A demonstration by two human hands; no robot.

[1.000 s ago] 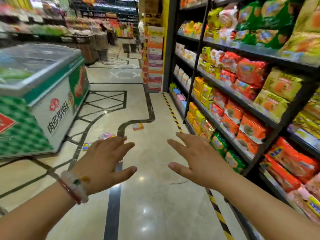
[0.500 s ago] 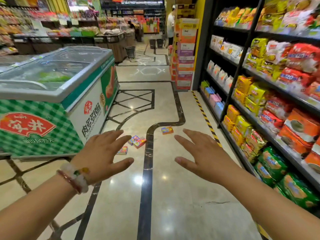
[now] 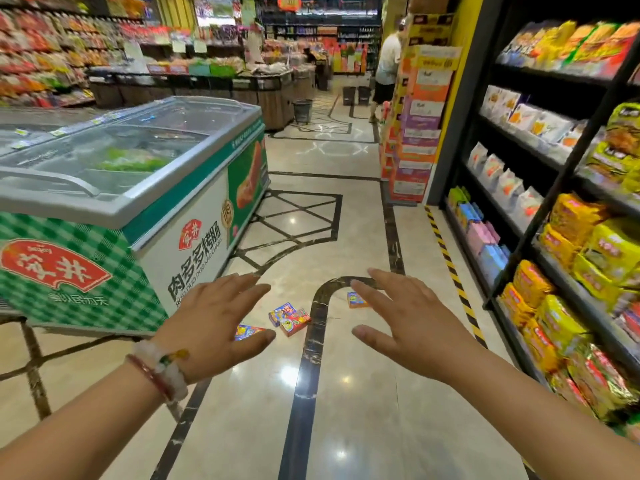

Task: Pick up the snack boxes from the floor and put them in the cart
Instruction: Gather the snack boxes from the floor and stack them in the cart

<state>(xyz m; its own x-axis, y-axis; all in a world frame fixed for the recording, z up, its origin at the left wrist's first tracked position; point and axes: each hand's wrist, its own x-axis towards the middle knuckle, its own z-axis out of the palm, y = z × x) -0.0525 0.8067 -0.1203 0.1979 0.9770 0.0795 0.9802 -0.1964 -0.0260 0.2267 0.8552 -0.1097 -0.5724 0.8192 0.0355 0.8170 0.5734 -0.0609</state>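
Observation:
Several small colourful snack boxes lie on the shiny floor ahead of me. A blue box [image 3: 281,312] and a red box [image 3: 295,322] lie together. Another box [image 3: 247,331] is half hidden behind my left thumb, and an orange box [image 3: 356,300] lies partly behind my right fingers. My left hand [image 3: 211,327], with bracelets on the wrist, is stretched forward with straight, spread fingers and holds nothing. My right hand [image 3: 412,327] is held out the same way, empty. Both hands hover well above the boxes. No cart is in view.
A chest freezer [image 3: 166,216] with a glass lid stands at the left. Black shelves [image 3: 540,237] full of snack bags line the right side. A stack of cartons [image 3: 419,112] stands at the aisle's end, with a person [image 3: 386,64] beyond it.
The view has swung left and tilted up, and I have come nearer: the boxes now appear between my hands. Both hands stay outstretched and empty.

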